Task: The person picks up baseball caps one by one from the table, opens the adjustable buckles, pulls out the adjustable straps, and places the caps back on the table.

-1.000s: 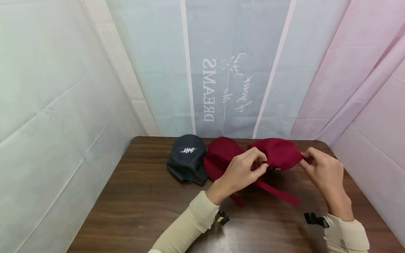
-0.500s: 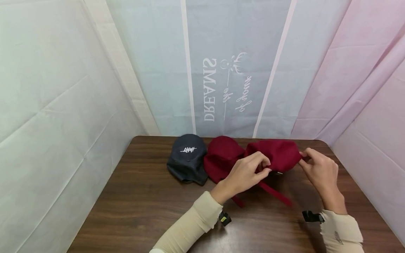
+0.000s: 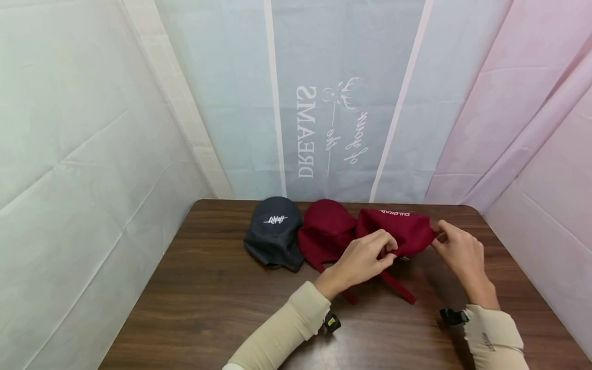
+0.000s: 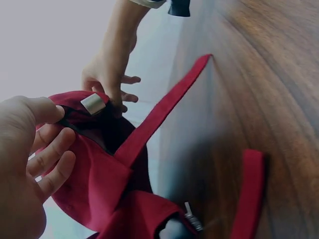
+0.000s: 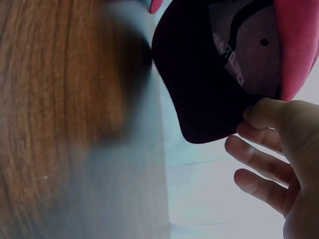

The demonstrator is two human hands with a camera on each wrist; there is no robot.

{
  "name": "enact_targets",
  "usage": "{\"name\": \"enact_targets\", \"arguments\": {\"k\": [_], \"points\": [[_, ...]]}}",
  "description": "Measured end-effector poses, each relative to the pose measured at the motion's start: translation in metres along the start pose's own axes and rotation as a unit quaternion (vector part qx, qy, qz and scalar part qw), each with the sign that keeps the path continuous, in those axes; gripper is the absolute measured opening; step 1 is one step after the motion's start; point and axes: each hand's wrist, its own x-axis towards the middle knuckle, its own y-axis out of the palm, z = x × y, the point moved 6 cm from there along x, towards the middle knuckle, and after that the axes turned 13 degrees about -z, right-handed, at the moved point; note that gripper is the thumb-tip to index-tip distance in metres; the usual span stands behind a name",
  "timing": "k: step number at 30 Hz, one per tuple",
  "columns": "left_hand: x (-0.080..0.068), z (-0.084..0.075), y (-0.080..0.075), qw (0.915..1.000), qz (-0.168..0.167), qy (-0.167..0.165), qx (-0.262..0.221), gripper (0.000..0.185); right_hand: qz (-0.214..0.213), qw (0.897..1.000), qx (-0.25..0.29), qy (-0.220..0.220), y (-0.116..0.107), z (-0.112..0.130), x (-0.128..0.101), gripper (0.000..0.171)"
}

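Observation:
Both hands hold a red baseball cap [image 3: 409, 234] at the right of the row, tilted so white lettering shows on its far side. My left hand [image 3: 367, 257] pinches its near edge between thumb and finger, beside a metal buckle [image 4: 93, 104]. From that opening hangs a long red strap [image 4: 164, 107]. My right hand [image 3: 462, 252] pinches the cap's right side; in the right wrist view thumb and forefinger grip where the dark brim [image 5: 199, 94] meets the crown, other fingers loose. A second red cap [image 3: 326, 221] lies left of it, partly behind my left hand.
A dark navy cap [image 3: 275, 231] with white script lies at the row's left end, touching the middle cap. The caps are along the back edge of the brown wooden table [image 3: 194, 298]. Printed cloth [image 3: 342, 103] hangs behind, with pale cloth walls at both sides.
The held cap has come lower and slightly left, tipping so its white lettering now shows. My right hand moved left with it; my left hand shifted slightly right and down.

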Motion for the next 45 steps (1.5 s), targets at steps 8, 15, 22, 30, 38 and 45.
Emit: {"name": "enact_targets", "arguments": {"k": [8, 15, 22, 30, 38, 45], "points": [[-0.009, 0.004, 0.022, 0.9991, 0.035, 0.001, 0.024, 0.015, 0.104, 0.994, -0.009, 0.034, 0.02, -0.018, -0.013, 0.027], [-0.014, 0.007, 0.038, 0.998, 0.052, 0.004, 0.035, 0.014, 0.155, 0.986, -0.006, 0.062, 0.032, -0.029, -0.022, 0.027], [-0.012, 0.008, 0.054, 0.9975, 0.064, -0.004, 0.031, 0.012, 0.175, 0.98, 0.021, 0.09, 0.039, -0.037, -0.024, 0.028], [-0.007, 0.009, 0.074, 0.9949, 0.095, -0.031, 0.017, 0.01, 0.19, 0.968, 0.077, 0.145, 0.044, -0.046, -0.024, 0.033], [-0.013, 0.014, 0.088, 0.9867, 0.154, -0.051, -0.016, 0.019, 0.204, 0.949, 0.124, 0.208, 0.046, -0.049, -0.029, 0.043], [-0.022, 0.019, 0.09, 0.9814, 0.178, -0.05, -0.05, 0.029, 0.232, 0.935, 0.138, 0.231, 0.051, -0.053, -0.032, 0.047]]}}
